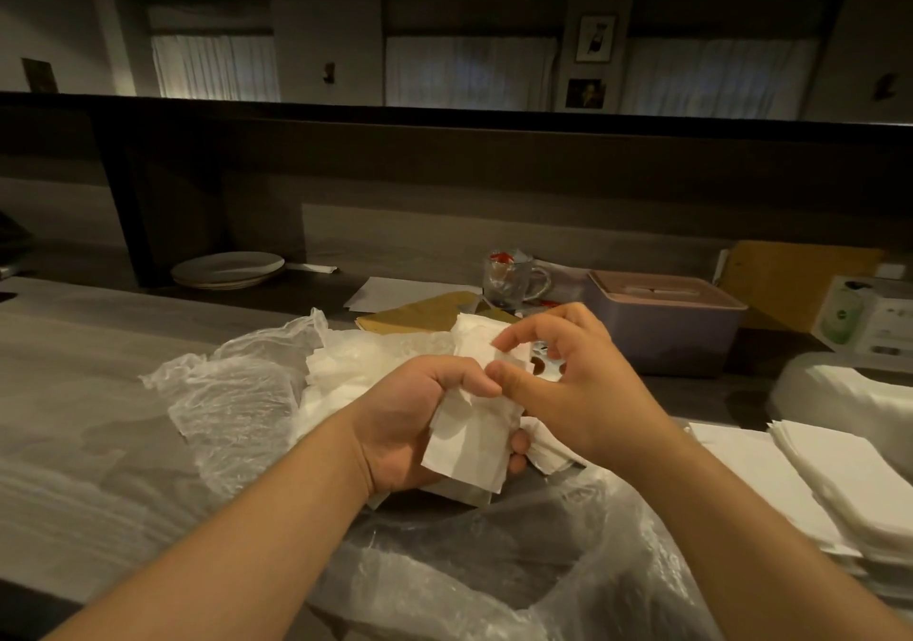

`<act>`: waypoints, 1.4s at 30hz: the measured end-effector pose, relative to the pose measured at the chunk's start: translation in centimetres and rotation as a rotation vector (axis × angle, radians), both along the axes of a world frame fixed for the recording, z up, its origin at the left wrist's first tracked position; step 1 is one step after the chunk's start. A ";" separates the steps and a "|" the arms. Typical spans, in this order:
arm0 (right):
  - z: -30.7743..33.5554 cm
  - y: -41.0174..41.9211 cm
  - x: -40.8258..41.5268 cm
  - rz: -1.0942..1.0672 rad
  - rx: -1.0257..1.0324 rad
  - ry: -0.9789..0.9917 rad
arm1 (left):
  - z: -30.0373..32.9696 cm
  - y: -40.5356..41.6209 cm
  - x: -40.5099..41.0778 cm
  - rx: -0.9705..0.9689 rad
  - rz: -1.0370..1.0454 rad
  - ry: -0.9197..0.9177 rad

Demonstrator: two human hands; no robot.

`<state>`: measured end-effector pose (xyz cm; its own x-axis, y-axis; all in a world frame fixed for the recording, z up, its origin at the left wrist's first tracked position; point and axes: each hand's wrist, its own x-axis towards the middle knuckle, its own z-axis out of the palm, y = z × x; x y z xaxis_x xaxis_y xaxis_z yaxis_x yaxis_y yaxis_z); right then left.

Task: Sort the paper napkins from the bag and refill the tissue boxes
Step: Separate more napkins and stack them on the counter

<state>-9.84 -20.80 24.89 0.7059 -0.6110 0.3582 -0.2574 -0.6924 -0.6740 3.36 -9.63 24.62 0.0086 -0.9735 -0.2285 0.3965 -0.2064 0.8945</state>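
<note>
At the far left, a stack of pale plates (228, 269) sits on a lower shelf beyond the grey wood-grain surface (84, 368). Nearer, a crumpled clear plastic bag (232, 393) lies spread across the surface, with loose white paper napkins (346, 364) heaped in it. Above the bag, the left hand (410, 423) has its grip closed around a small bundle of folded napkins (469, 443), thumb on top and fingers curled underneath. Just to its right, the right hand (568, 383) meets it, its grip narrowed to a pinch of thumb and forefinger on the bundle's upper edge, the other fingers loosely arched above. Behind the hands lie a brown envelope (420, 312) and a glass mug (511, 277). Further right stands a lilac tissue box with a pink lid (667, 329), well apart from the hands. At the far right, a neat stack of flat white napkins (850, 487) rests on the surface.
</note>
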 end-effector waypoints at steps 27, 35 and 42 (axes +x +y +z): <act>-0.3 0.5 0.2 0.067 0.283 -0.213 | -0.6 -0.1 0.3 -0.062 -0.057 0.107; -0.9 0.6 0.0 0.047 -0.197 -0.132 | -0.4 -0.5 0.4 0.013 0.202 0.237; -1.3 1.0 0.1 0.192 -0.486 0.126 | -0.9 -0.9 1.8 0.020 0.199 0.437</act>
<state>-9.71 -19.85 23.55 0.8445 -0.2515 0.4728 -0.1537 -0.9595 -0.2359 5.20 -10.52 23.76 0.0936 -0.9579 -0.2714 0.7681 -0.1039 0.6318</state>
